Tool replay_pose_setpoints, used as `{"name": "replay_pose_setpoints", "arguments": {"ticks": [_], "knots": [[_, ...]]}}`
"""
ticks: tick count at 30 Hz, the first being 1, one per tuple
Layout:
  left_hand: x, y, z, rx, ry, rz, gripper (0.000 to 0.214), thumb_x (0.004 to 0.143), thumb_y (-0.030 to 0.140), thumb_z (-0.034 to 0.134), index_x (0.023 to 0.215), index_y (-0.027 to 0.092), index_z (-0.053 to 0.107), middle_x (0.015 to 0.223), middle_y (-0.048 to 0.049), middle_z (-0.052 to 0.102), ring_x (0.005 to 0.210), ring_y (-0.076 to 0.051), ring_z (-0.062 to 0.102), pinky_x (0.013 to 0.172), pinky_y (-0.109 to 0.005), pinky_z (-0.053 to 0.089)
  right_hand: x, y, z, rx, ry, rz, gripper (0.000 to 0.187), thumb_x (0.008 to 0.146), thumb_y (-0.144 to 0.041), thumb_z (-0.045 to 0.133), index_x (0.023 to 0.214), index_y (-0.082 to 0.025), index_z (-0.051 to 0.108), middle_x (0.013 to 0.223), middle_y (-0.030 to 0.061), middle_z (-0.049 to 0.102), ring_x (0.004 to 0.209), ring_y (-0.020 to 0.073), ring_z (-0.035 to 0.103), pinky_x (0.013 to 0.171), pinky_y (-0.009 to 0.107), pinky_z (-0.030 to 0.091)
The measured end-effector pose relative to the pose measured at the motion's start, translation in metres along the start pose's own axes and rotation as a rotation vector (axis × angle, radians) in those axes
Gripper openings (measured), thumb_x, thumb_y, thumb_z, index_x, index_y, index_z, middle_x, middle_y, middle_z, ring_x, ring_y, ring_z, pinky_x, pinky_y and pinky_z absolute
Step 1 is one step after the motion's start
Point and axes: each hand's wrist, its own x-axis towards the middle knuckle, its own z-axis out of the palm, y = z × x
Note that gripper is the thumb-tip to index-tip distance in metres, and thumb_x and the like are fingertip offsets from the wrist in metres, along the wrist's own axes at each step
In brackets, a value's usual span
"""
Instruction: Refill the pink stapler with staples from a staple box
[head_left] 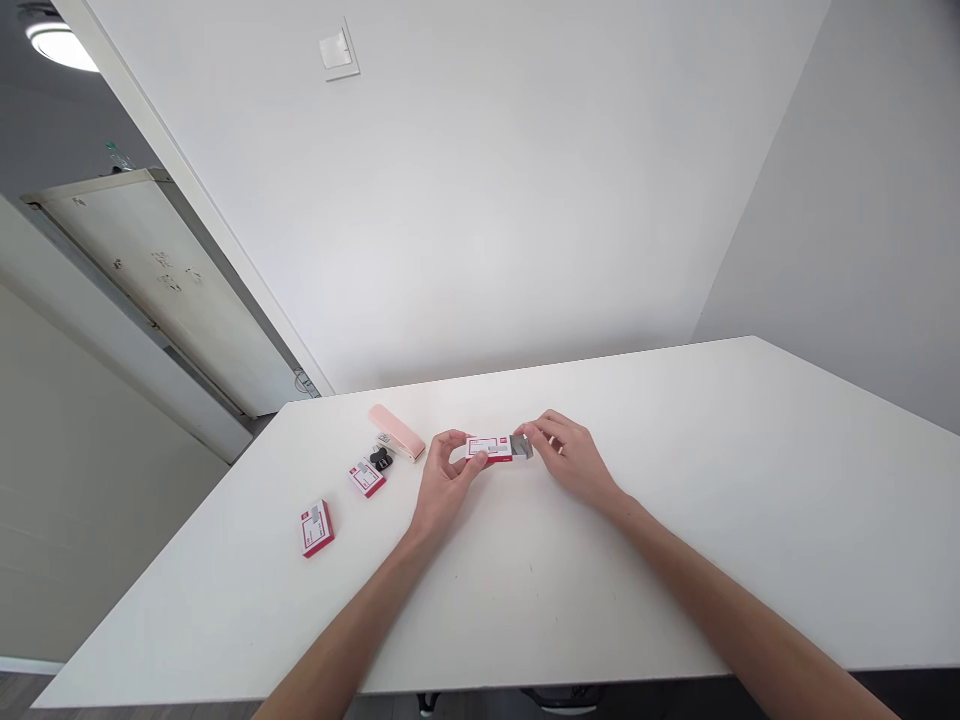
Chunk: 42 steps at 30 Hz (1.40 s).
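My left hand (pixel 448 472) grips a small white-and-red staple box (pixel 487 447) by its left end, thumb in front and fingers behind, a little above the table. The box lies sideways, and its right end is open with a grey flap (pixel 522 446) sticking out. My right hand (pixel 564 452) pinches the edge of that flap between thumb and forefinger, its other fingers curled. What is inside the box cannot be made out. Left of my hands lies a pink stapler (pixel 397 430), beside a black staple remover (pixel 381 459).
Two similar red-and-white boxes rest on the white table (pixel 675 480): one box (pixel 367 478) against the staple remover, another box (pixel 317 528) nearer the left edge. A white wall (pixel 510 200) with a light switch (pixel 339 52) rises behind. A doorway opens at left.
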Motion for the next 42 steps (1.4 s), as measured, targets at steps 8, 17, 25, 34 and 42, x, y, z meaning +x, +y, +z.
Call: {"name": "replay_pose_setpoints", "arguments": {"ticks": [8, 17, 25, 34, 42], "knots": [[0.000, 0.000, -0.001, -0.037, 0.017, -0.016, 0.048, 0.083, 0.044, 0.077, 0.119, 0.024, 0.051, 0.125, -0.0074, 0.063, 0.104, -0.024, 0.074, 0.104, -0.049, 0.054, 0.001, 0.000, -0.003, 0.333, -0.207, 0.265, 0.051, 0.093, -0.064, 0.056, 0.131, -0.030, 0.055, 0.080, -0.0018, 0.059, 0.059, 0.0139, 0.052, 0.057, 0.030, 0.044], [-0.003, 0.003, -0.002, 0.040, -0.108, -0.065, 0.052, 0.087, 0.047, 0.073, 0.130, 0.023, 0.058, 0.126, -0.0096, 0.072, 0.115, -0.029, 0.071, 0.110, -0.051, 0.048, 0.002, -0.005, -0.009, 0.480, -0.343, 0.301, 0.050, 0.090, -0.064, 0.061, 0.123, -0.025, 0.064, 0.072, -0.0015, 0.058, 0.060, 0.0145, 0.051, 0.057, 0.030, 0.043], [-0.007, 0.009, 0.001, 0.050, -0.241, -0.038, 0.053, 0.087, 0.045, 0.073, 0.136, 0.028, 0.061, 0.138, -0.0078, 0.067, 0.122, -0.030, 0.067, 0.107, -0.050, 0.051, 0.001, -0.010, -0.013, 0.479, -0.481, 0.263, 0.051, 0.091, -0.062, 0.064, 0.128, -0.027, 0.061, 0.063, -0.0042, 0.055, 0.058, 0.0147, 0.048, 0.065, 0.032, 0.043], [-0.017, 0.014, 0.003, 0.321, -0.130, 0.029, 0.043, 0.081, 0.045, 0.078, 0.121, 0.029, 0.072, 0.118, -0.0057, 0.076, 0.105, -0.027, 0.072, 0.094, -0.042, 0.056, 0.002, -0.005, -0.012, 0.547, -0.449, 0.316, 0.053, 0.091, -0.066, 0.061, 0.124, -0.024, 0.064, 0.068, -0.0024, 0.057, 0.058, 0.0140, 0.049, 0.063, 0.032, 0.043], [-0.054, 0.033, -0.095, 0.975, 0.088, 0.322, 0.041, 0.084, 0.050, 0.072, 0.121, 0.031, 0.073, 0.106, -0.0053, 0.078, 0.087, -0.027, 0.072, 0.069, -0.032, 0.056, 0.002, 0.003, -0.011, 0.588, -0.310, 0.405, 0.049, 0.089, -0.064, 0.065, 0.117, -0.024, 0.064, 0.080, -0.0006, 0.058, 0.063, 0.0131, 0.049, 0.059, 0.030, 0.042]]}}
